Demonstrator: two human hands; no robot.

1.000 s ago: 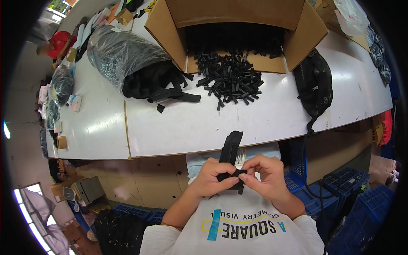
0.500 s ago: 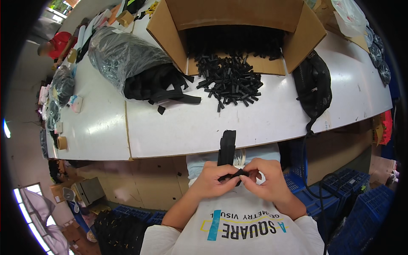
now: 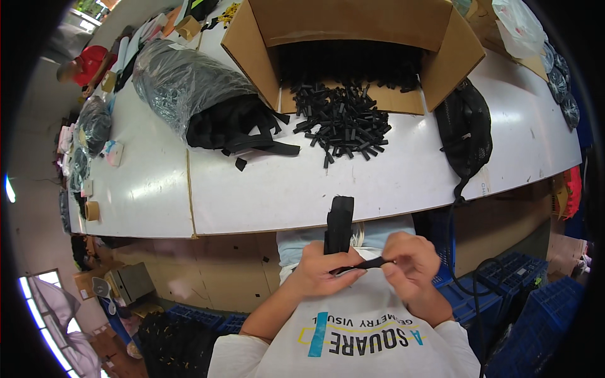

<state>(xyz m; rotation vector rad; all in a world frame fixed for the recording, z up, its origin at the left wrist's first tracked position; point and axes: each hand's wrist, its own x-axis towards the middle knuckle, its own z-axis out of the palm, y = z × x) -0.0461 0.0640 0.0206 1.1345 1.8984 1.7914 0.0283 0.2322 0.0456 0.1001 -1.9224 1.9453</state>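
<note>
In front of my body, my left hand (image 3: 324, 269) is closed around a bundle of black fabric straps (image 3: 340, 223), whose ends stand up toward the table edge. A single black strap (image 3: 372, 263) runs from between my left thumb and fingers to my right hand (image 3: 411, 264). My right thumb and fingers pinch its far end, so it is stretched between the hands. Beyond, a heap of small black pieces (image 3: 345, 126) spills from an open cardboard box (image 3: 353, 22).
A clear plastic bag (image 3: 189, 79) with more black straps lies left of the heap on the white table (image 3: 271, 189). A black mesh pouch (image 3: 465, 129) lies to the right. Blue crates (image 3: 542, 321) stand below at right. A person in red (image 3: 91, 66) is far left.
My right hand has moved right, away from my left hand, drawing the strap's end out between them. My left hand keeps its hold on the bundle.
</note>
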